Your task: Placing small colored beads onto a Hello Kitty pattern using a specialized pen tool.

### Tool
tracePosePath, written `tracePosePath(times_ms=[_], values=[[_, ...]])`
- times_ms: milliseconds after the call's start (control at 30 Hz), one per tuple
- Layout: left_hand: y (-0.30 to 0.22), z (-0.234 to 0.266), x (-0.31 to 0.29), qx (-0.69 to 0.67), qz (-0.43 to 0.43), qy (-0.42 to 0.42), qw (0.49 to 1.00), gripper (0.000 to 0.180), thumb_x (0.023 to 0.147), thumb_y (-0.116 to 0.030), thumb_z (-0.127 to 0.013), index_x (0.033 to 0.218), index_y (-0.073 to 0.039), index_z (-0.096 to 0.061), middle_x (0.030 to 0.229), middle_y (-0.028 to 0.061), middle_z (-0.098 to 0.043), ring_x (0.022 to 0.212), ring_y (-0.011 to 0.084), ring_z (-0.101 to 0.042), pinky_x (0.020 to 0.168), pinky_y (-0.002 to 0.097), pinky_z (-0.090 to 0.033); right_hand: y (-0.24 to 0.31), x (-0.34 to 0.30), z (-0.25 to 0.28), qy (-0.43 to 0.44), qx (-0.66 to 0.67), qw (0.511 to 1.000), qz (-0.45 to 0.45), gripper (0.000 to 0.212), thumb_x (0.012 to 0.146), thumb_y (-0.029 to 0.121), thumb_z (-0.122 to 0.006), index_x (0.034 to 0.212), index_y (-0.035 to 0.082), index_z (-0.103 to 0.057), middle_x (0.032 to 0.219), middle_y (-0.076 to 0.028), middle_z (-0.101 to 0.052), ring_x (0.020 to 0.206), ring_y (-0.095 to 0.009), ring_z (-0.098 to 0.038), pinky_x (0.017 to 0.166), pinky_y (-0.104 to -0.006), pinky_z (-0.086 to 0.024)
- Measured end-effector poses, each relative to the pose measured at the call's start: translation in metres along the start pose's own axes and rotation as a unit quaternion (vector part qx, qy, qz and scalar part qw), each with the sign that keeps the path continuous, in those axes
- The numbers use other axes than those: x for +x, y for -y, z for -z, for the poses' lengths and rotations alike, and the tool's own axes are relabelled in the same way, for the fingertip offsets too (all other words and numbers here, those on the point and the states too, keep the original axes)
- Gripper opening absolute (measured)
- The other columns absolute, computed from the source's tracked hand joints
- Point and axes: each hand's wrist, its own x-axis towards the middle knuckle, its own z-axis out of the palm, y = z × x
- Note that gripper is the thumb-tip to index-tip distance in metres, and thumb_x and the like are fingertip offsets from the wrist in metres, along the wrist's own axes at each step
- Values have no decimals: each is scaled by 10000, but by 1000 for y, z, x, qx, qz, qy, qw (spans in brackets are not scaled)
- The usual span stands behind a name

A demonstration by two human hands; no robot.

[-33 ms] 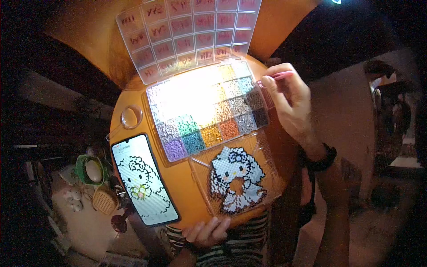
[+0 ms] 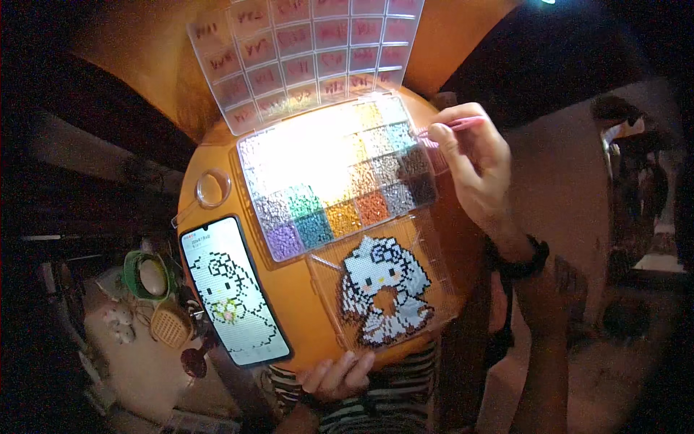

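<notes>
Pink tweezers (image 2: 463, 125) are pinched in my right hand (image 2: 481, 163), beside the right edge of a clear compartment box (image 2: 340, 240). Their tips lie near the teal and dark beads at that side. Small coloured beads fill the box; glare whitens its middle. In front of it lies a clear pegboard (image 2: 329, 289) bearing a bead figure (image 2: 387, 289), white with dark outlines, a blue flower and an orange gap in its middle. My left hand (image 2: 336, 376) rests at the table's front edge by the pegboard's lower corner, fingers stretched out and holding nothing.
A phone (image 2: 235, 296) showing a pixel pattern lies left of the pegboard. Behind it is a small clear round scoop (image 2: 213, 189) with a handle. The box's labelled lid (image 2: 307, 58) stands raised at the back. The round orange table (image 2: 303, 289) has a curved edge.
My right hand, with the tweezers, has shifted slightly to the right. The left hand stays where it was.
</notes>
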Motion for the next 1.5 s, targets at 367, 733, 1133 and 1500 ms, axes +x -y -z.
tracePosePath(times_ms=[367,733,1133,1500], values=[[-15,-6,12,-13,69,-65,995,176,872,-380,-465,986,-375,-599,969,-144,-468,946,85,-363,819,241,-311,25,-106,40,52,87,995,10,129,892,159,-524,874,34,-500,753,-62,-514,712,-129,-537,687,-273,-488],[1,11,17,-1,58,-22,998,217,861,-373,-436,1009,-373,-595,985,-136,-463,982,97,-363,859,258,-315,39,-154,32,140,-23,990,-4,172,815,88,-629,943,61,-517,834,-89,-567,726,-182,-572,648,-272,-477],[-1,5,13,-19,61,-4,998,220,875,-429,-438,1034,-376,-580,1025,-126,-443,1018,103,-344,893,266,-295,31,-142,33,205,-82,969,109,225,779,66,-654,954,97,-517,858,-66,-579,690,-198,-577,579,-287,-450],[-3,8,7,-37,70,-11,997,202,860,-398,-471,1016,-373,-596,1004,-130,-461,993,103,-350,890,261,-292,42,-151,28,193,-107,973,71,250,762,58,-667,956,93,-514,854,-61,-577,682,-194,-578,565,-289,-447]])
